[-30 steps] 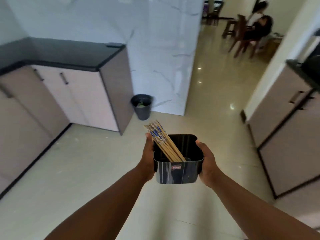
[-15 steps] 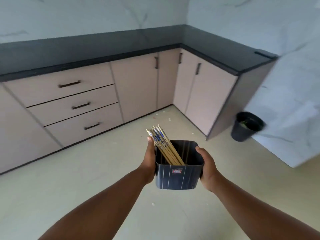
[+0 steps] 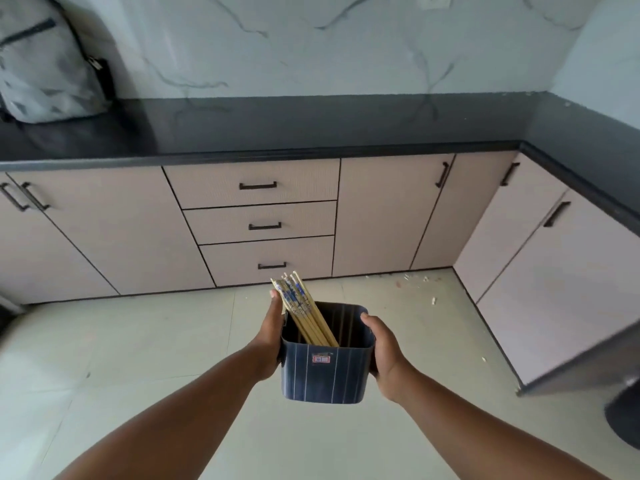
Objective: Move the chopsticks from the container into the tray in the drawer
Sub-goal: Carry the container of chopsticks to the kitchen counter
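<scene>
I hold a dark blue striped square container point(image 3: 323, 375) in front of me above the floor. My left hand point(image 3: 268, 337) grips its left wall and my right hand point(image 3: 382, 355) grips its right wall. A bundle of several wooden chopsticks point(image 3: 304, 311) with blue patterned tops leans out of the container toward the upper left. Straight ahead stands a stack of three shut drawers point(image 3: 258, 204) with black handles under a black countertop point(image 3: 277, 129). No tray is visible.
Pale cabinet doors point(image 3: 381, 213) flank the drawers and continue along the right side point(image 3: 540, 271). A grey backpack point(image 3: 45, 64) sits on the counter at the far left. A dark bin point(image 3: 627, 417) stands at the right edge. Small debris point(image 3: 415, 278) lies on the floor in the corner.
The view has swung left: the drawer stack now sits straight ahead and nearer, and the bin has slid to the right edge. Both hands keep the same hold on the container.
</scene>
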A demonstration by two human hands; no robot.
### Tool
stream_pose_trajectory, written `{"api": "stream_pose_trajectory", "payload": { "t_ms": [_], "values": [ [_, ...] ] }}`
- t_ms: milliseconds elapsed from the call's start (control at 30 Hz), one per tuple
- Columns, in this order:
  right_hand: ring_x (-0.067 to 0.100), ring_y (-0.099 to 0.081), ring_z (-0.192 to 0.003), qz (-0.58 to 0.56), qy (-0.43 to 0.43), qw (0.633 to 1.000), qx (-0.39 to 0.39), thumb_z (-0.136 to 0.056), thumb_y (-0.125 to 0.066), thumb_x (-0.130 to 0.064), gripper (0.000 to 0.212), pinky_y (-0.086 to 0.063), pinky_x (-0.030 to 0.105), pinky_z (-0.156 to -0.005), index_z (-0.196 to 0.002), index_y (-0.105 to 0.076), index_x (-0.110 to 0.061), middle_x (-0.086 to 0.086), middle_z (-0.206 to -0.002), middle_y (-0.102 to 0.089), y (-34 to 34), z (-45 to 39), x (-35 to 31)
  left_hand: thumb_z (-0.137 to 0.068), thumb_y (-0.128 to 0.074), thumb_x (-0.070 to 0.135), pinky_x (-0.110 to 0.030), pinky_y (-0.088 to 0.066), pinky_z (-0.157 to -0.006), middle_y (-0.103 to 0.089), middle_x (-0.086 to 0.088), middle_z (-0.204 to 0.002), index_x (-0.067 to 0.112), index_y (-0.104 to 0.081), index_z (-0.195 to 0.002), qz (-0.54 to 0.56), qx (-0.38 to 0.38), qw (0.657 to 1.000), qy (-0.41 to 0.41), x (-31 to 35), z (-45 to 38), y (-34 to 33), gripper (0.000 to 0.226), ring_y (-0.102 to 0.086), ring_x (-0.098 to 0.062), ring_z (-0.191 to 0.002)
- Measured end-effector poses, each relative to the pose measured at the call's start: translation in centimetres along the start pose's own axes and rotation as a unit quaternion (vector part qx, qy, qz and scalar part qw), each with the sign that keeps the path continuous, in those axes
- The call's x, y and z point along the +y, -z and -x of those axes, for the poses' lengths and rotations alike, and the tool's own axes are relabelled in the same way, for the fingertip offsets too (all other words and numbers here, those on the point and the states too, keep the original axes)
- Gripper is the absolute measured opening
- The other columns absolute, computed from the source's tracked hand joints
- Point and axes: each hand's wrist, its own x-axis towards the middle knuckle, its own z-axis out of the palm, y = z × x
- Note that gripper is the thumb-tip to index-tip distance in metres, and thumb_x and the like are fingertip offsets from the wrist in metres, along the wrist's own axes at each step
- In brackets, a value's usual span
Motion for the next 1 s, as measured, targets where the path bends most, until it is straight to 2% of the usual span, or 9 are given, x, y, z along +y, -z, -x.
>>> {"api": "stream_pose_trajectory", "payload": {
  "t_ms": [100,233,367,467,600,767,867,1000],
  "values": [
    [0.031,-0.064,-0.101,0.006,-0.006,1.000,-0.002,-0.088,-0.050,-0.052,0.047,-0.045,0.040,-0.085,-0.114,-0.066,-0.016,0.015,-0.105,-0.072,-0.4,-3.5,-3.2,-0.076,-0.027,0.087,-0.054,-0.041,-0.106,-0.046,-0.022,-0.145,0.020,-0.030,-0.151,0.012,0.044,0.999,-0.004,2.4,-1.8,-0.9,0.100,-0.055,-0.039,-0.121],
    [0.036,-0.066,-0.102,0.014,-0.016,0.999,-0.027,-0.065,-0.057,-0.061,0.066,-0.046,0.043,-0.090,-0.112,-0.067,-0.016,0.018,-0.105,-0.072,-2.4,-7.2,-7.0,-0.064,-0.032,0.096,-0.057,-0.039,-0.106,-0.044,-0.019,-0.148,0.023,-0.036,-0.148,0.048,0.085,0.995,-0.034,5.2,-3.9,-0.9,0.111,-0.053,-0.039,-0.124],
    [0.035,-0.065,-0.102,0.035,-0.004,0.998,-0.059,-0.084,-0.052,-0.054,0.051,-0.045,0.043,-0.090,-0.111,-0.068,-0.013,0.018,-0.103,-0.073,-4.8,-10.6,-9.9,-0.068,-0.029,0.093,-0.055,-0.043,-0.104,-0.053,-0.020,-0.140,0.020,-0.041,-0.145,0.078,0.128,0.988,-0.038,8.5,-5.9,0.6,0.107,-0.059,-0.038,-0.118],
    [0.033,-0.062,-0.104,0.041,0.000,0.996,-0.074,-0.087,-0.050,-0.052,0.050,-0.043,0.044,-0.091,-0.115,-0.065,-0.013,0.018,-0.108,-0.070,-6.8,-13.1,-12.0,-0.072,-0.023,0.089,-0.053,-0.043,-0.104,-0.054,-0.022,-0.138,0.017,-0.042,-0.145,0.095,0.130,0.986,-0.044,11.2,-7.9,1.7,0.104,-0.058,-0.039,-0.119],
    [0.029,-0.064,-0.095,0.027,0.009,0.996,-0.089,-0.090,-0.049,-0.049,0.045,-0.044,0.037,-0.077,-0.115,-0.064,-0.014,0.017,-0.105,-0.070,-10.0,-17.0,-15.2,-0.081,-0.021,0.083,-0.052,-0.047,-0.097,-0.062,-0.023,-0.125,0.011,-0.050,-0.138,0.140,0.139,0.979,-0.043,14.8,-12.2,3.8,0.096,-0.063,-0.040,-0.109],
    [0.030,-0.065,-0.089,0.001,0.023,0.997,-0.075,-0.090,-0.050,-0.048,0.047,-0.044,0.035,-0.071,-0.113,-0.066,-0.010,0.019,-0.101,-0.071,-15.0,-22.5,-20.3,-0.088,-0.018,0.077,-0.044,-0.047,-0.089,-0.069,-0.023,-0.109,0.004,-0.056,-0.127,0.175,0.125,0.973,-0.084,21.6,-18.1,6.8,0.091,-0.067,-0.035,-0.098],
    [0.031,-0.063,-0.088,-0.019,0.031,0.996,-0.085,-0.090,-0.050,-0.049,0.043,-0.044,0.035,-0.073,-0.102,-0.067,-0.011,0.018,-0.092,-0.071,-18.4,-25.3,-24.2,-0.092,-0.016,0.072,-0.037,-0.047,-0.073,-0.069,-0.020,-0.101,0.004,-0.057,-0.127,0.162,0.102,0.975,-0.111,26.5,-21.0,8.9,0.087,-0.067,-0.030,-0.090],
    [0.035,-0.067,-0.091,-0.055,0.056,0.993,-0.090,-0.086,-0.055,-0.053,0.048,-0.049,0.041,-0.082,-0.100,-0.072,-0.011,0.016,-0.088,-0.075,-23.1,-28.7,-29.8,-0.092,-0.017,0.072,-0.038,-0.051,-0.070,-0.070,-0.022,-0.108,0.007,-0.056,-0.127,0.150,0.067,0.974,-0.158,34.2,-24.3,11.6,0.083,-0.071,-0.032,-0.092]
  ]
}}
